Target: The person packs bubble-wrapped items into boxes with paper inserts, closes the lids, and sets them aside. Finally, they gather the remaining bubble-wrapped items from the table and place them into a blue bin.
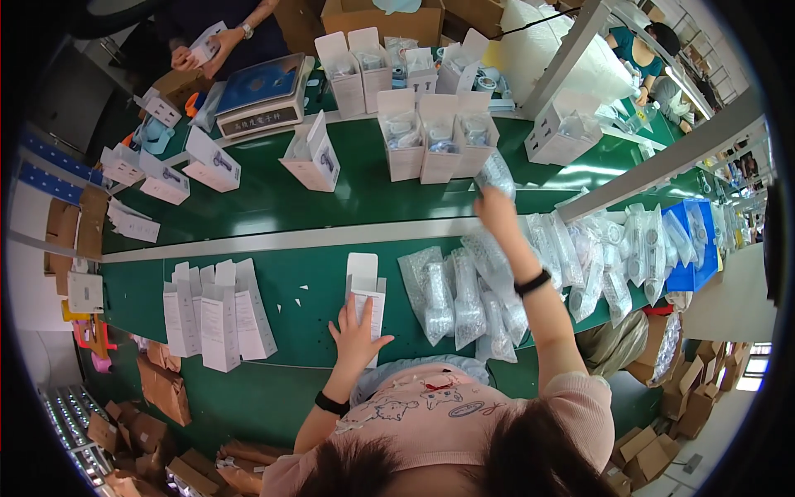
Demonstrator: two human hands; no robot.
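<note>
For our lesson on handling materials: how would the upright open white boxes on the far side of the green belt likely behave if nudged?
The upright white boxes look apt to tip: tall, narrow, flaps raised. They seem light thin card, so they would probably slide on the smooth green belt. The right hand reaching toward them holds a floppy bubble-wrapped item.

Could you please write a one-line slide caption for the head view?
Left hand rests on a flat white carton while right hand lifts a bubble-wrapped item toward open boxes.

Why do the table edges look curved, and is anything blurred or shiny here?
Head view: the fisheye lens bends the grey divider rail and darkens the corners; the right hand, lifting a bubble-wrapped item, is motion-blurred; ceiling lights glare off the green table; the left hand looks sharp.
</note>
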